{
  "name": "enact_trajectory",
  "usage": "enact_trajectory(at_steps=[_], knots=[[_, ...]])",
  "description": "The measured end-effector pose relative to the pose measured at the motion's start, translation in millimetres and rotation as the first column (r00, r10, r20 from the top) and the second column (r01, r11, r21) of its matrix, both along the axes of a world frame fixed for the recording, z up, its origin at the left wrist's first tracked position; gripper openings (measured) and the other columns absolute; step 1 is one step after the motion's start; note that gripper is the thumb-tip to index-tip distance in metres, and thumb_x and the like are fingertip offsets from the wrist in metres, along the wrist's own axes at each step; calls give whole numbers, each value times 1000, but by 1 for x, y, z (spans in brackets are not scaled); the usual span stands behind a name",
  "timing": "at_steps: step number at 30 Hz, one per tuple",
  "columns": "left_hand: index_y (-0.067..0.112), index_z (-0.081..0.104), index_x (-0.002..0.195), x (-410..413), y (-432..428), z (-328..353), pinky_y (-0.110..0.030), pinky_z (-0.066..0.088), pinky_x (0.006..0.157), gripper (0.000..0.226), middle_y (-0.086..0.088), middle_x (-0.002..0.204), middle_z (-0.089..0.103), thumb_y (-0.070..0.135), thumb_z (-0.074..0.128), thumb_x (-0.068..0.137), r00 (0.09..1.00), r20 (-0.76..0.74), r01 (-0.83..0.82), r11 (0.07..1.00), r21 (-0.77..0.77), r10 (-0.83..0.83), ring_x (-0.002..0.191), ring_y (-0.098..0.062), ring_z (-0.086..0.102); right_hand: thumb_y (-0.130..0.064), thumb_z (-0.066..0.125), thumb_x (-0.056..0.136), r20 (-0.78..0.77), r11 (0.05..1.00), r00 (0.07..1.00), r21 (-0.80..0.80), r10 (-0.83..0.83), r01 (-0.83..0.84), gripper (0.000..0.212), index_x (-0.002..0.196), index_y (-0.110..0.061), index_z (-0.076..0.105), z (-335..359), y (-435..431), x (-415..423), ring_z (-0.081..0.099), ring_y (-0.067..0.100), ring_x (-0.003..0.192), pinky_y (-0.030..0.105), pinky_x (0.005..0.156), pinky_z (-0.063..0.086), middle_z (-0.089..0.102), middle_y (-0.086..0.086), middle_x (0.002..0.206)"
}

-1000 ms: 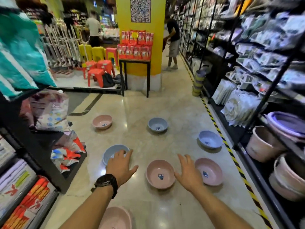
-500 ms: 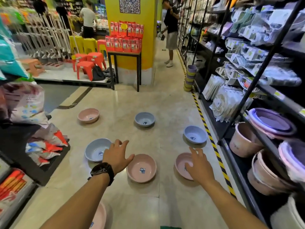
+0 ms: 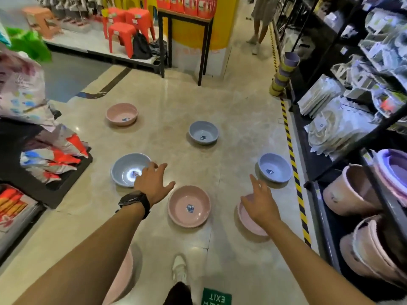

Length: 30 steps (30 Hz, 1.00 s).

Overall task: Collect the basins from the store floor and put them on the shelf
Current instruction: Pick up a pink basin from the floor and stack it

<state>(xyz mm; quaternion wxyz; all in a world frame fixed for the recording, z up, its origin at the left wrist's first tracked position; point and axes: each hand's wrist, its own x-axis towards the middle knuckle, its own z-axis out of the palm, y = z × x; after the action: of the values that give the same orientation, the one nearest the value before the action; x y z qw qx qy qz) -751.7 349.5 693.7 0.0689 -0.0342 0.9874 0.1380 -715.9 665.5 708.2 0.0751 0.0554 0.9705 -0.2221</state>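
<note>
My left hand and right hand: fingers spread, empty. Pink basin on glossy floor between them; shelf right of right fingers.

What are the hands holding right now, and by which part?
Nothing. The left hand and the right hand are both open, fingers spread, gripping no object.

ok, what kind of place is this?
Most likely a household-goods shop aisle: a shelf rack holding stacked basins and packaged wares, red plastic stools on display, and hazard tape edging the floor.
</note>
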Motion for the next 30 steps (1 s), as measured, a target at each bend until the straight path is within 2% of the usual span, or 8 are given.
enact_trajectory(at_steps=[9, 12, 15, 19, 21, 25, 28, 30], knots=[[27, 37, 149, -104, -19, -43, -42, 50, 87, 64, -7, 143, 41, 52, 55, 93, 996, 94, -6, 1000, 21, 4, 122, -28, 49, -30, 56, 97, 133, 1000, 991, 19, 18, -21, 72, 155, -16, 16, -35, -8, -125, 31, 31, 140, 42, 102, 40, 19, 12, 158], [28, 38, 149, -119, -26, -71, -39, 50, 85, 62, -7, 142, 43, 49, 55, 93, 994, 109, -28, 1000, 8, 27, 119, -27, 51, -29, 55, 97, 179, 999, 984, -48, 11, -3, 70, 155, -15, 17, -69, -25, -152, 38, 33, 136, 41, 106, 37, 20, 13, 158], [31, 35, 150, -129, -28, -125, -38, 49, 87, 62, -6, 142, 42, 50, 53, 94, 985, 164, -61, 998, 22, 57, 123, -25, 48, -27, 54, 98, 222, 990, 975, -129, -24, 53, 69, 155, -15, 18, -129, -45, -176, 34, 32, 140, 40, 110, 32, 22, 12, 157], [36, 29, 152, -145, -37, -254, -38, 47, 87, 62, -4, 144, 39, 51, 49, 96, 970, 241, -40, 999, -17, 43, 122, -24, 48, -22, 56, 97, 298, 985, 954, -145, -42, 89, 68, 154, -11, 21, -275, -63, -198, 32, 31, 140, 36, 110, 29, 27, 16, 154], [36, 27, 153, -149, -42, -344, -39, 50, 84, 63, -4, 144, 39, 52, 48, 96, 958, 269, -103, 994, -20, 105, 119, -25, 49, -24, 57, 96, 330, 988, 943, -123, -52, 98, 69, 154, -11, 21, -371, -61, -208, 32, 32, 139, 37, 109, 30, 28, 16, 153], [36, 24, 155, -158, -35, -544, -44, 51, 83, 62, -8, 141, 41, 52, 44, 99, 910, 229, -377, 919, 113, 345, 116, -30, 53, -30, 51, 98, 261, 992, 965, -112, -25, 56, 69, 155, -13, 16, -576, -49, -246, 32, 33, 139, 42, 109, 32, 24, 16, 153], [33, 10, 158, -171, -21, -675, -50, 48, 90, 67, -13, 145, 40, 56, 33, 100, 893, 230, -425, 891, 159, 386, 116, -38, 54, -39, 38, 100, 181, 996, 983, -84, 7, 8, 66, 156, -14, 14, -701, -33, -282, 32, 37, 137, 47, 108, 32, 25, 17, 153], [32, 11, 157, -182, -15, -742, -46, 47, 92, 67, -13, 141, 49, 62, 27, 99, 873, 287, -458, 866, 199, 395, 113, -40, 57, -43, 34, 101, 147, 998, 989, -66, 19, -9, 64, 156, -16, 13, -760, -24, -307, 36, 38, 136, 48, 108, 33, 28, 17, 153]])
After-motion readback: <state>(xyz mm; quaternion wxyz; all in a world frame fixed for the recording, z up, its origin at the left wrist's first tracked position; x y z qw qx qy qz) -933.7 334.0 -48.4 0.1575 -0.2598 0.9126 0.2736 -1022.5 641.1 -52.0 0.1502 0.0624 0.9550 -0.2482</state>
